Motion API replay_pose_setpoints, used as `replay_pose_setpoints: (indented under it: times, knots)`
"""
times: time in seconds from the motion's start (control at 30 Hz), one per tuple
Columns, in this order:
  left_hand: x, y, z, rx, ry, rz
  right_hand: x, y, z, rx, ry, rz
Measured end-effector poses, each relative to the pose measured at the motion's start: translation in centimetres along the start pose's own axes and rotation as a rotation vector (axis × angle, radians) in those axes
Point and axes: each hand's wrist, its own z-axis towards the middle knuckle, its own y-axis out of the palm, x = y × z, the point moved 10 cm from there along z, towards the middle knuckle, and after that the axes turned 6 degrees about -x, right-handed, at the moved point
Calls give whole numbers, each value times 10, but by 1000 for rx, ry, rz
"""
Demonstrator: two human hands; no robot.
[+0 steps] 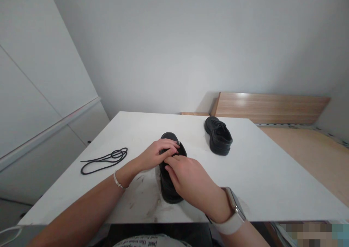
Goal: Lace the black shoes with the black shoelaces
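So the black shoe (167, 187) sat just below centre frame on the white surface (261, 181), left hand (157, 154) bent over it, right hand (188, 174) curled against it. Fingertips were partly hidden, so I couldn't tell if either was clamped. Probably light, soft-uppered, stiff-soled, best steadied by the sole's sides.

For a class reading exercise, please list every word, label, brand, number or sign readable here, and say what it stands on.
"past the": on the pale cloth at the bottom edge; its other words are too small or blurred to read for certain.
Near shoe, far shoe and watch: no readable text.
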Motion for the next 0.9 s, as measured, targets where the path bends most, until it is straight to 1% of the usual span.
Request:
replay_pose_setpoints:
  times: [0.1, 0.2, 0.27, 0.33, 0.4, 0.47, 0.5, 0.57, 0.63, 0.67, 0.7, 0.8, 0.87, 0.9]
  knots:
    - [8, 3, -3, -27, 4, 130, 10, -2, -7, 140, -10, 111]
    - [12, 4, -9, -75, -32, 182, 22, -6, -13, 318, -29, 219]
    - [14, 5, -15, -118, -60, 225, 27, -7, -14, 389, -26, 269]
    - [16, 9, -19, -174, -73, 297, 31, -7, -12, 400, 15, 268]
    - [18, 12, -21, -211, -66, 365, 33, -6, -9, 372, 76, 221]
    - [23, 9, -22, -177, -51, 384, 33, -7, -6, 340, 134, 150]
    - [26, 4, -24, -131, -48, 377, 34, -7, -5, 327, 157, 115]
    - [29, -15, -31, -6, -75, 365, 35, -6, -6, 294, 187, 73]
    - [24, -41, -48, 99, -158, 420, 38, -3, -6, 243, 203, 77]
    - [18, -53, -59, 118, -215, 488, 39, -1, -7, 217, 208, 91]
    - [10, -64, -72, 114, -275, 575, 40, 1, -7, 194, 212, 105]
    - [-26, -91, -116, 32, -471, 774, 44, 3, -9, 168, 234, 151]
    - [-51, -102, -146, -17, -614, 820, 46, 5, -10, 165, 247, 186]
    - [-59, -106, -157, -27, -664, 829, 47, 6, -9, 163, 250, 200]
